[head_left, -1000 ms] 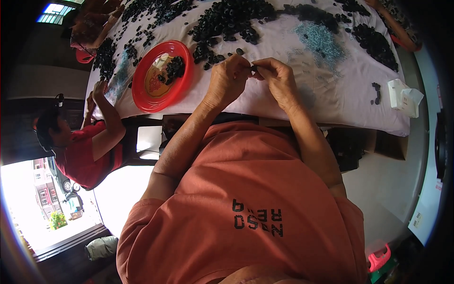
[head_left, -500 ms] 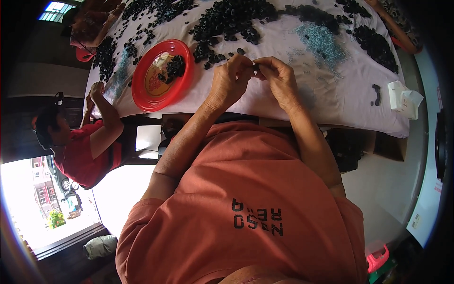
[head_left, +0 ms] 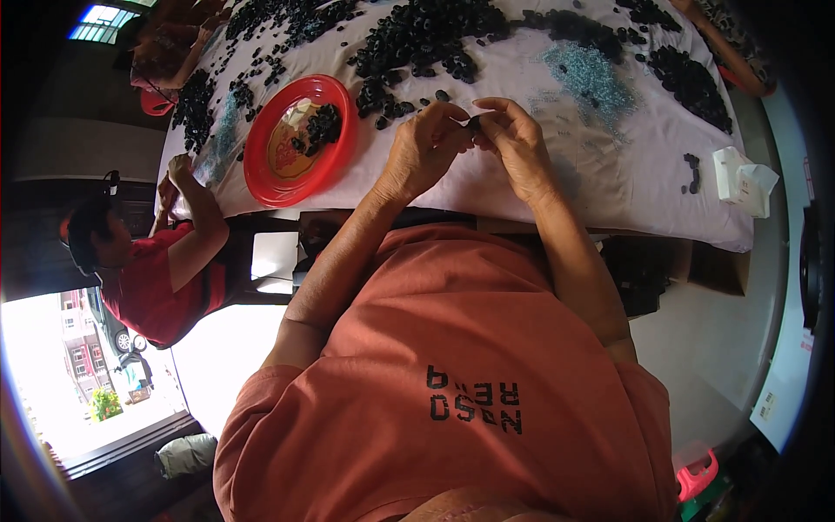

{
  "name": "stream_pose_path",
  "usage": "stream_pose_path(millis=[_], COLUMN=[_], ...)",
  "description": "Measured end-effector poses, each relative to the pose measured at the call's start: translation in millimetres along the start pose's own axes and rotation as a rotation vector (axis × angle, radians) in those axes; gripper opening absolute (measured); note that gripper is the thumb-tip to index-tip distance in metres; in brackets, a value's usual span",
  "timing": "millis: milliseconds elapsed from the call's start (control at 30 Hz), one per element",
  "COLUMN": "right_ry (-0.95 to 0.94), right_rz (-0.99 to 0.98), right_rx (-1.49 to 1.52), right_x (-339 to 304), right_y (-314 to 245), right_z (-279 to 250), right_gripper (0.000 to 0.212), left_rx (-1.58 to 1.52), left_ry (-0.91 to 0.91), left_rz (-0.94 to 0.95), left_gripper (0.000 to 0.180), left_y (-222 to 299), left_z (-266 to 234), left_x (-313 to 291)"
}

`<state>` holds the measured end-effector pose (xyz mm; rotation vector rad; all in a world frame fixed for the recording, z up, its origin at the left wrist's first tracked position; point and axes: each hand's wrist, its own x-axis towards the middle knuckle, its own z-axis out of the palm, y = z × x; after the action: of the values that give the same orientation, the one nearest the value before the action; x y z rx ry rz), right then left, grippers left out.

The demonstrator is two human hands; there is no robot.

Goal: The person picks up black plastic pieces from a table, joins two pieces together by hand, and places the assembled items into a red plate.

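Observation:
Between the fingertips of both hands I see a small black part (head_left: 473, 123), held over the near side of the cloth-covered table (head_left: 383, 165). My left hand (head_left: 428, 143) pinches it from one side. From the other side the thumb and fingers of my right hand (head_left: 515, 143) close on it, with the index finger arched above. Its exact kind is too small to make out. Beyond my hands spreads a large pile of similar black parts (head_left: 417, 39). A heap of small, clear bluish pieces (head_left: 591, 78) lies past my right hand.
A red oval tray (head_left: 346, 143) with some black parts stands left of my hands. More black piles (head_left: 691, 87) lie far right, near a white tissue pack (head_left: 744, 183). A co-worker in red (head_left: 161, 270) works at the left edge; other people's arms reach in at the far corners.
My right index finger has lifted and arched higher over the black part, which shows a little more between my fingertips. My arms have hardly moved.

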<state>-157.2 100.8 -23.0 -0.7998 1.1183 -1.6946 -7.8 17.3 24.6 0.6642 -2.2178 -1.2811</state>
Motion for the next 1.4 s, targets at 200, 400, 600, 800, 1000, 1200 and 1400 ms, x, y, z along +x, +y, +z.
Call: stream_pose_path(millis=[200, 400, 600, 800, 1000, 1200, 1400], right_ry=[-0.054, -0.101, -0.117, -0.168, -0.079, -0.120, -0.126], right_rz=[0.022, 0.010, 0.034, 0.086, 0.121, 0.102, 0.117], right_rx=[0.102, 0.121, 0.140, 0.132, 0.109, 0.141, 0.138], right_x=[-1, -2, -3, -2, -2, -2, -2], right_y=[-1, -3, -4, -2, -5, -8, -9], right_z=[0, 0, 0, -4, 1, -1, -1], right_gripper=[0.026, 0.023, 0.024, 0.025, 0.019, 0.022, 0.024], left_rx=[-0.076, 0.028, 0.197, 0.309, 0.321, 0.355, 0.361], left_ry=[-0.070, -0.135, -0.103, -0.059, -0.040, -0.065, -0.027], left_rz=[-0.029, 0.042, 0.218, 0.306, 0.314, 0.294, 0.338], left_gripper=[0.028, 0.036, 0.037, 0.036, 0.036, 0.035, 0.034], left_y=[3, 0, 0, 1, 3, 7, 3], left_z=[-9, -14, -14, -11, -10, -9, -5], left_x=[3, 5, 6, 4, 1, -1, -2])
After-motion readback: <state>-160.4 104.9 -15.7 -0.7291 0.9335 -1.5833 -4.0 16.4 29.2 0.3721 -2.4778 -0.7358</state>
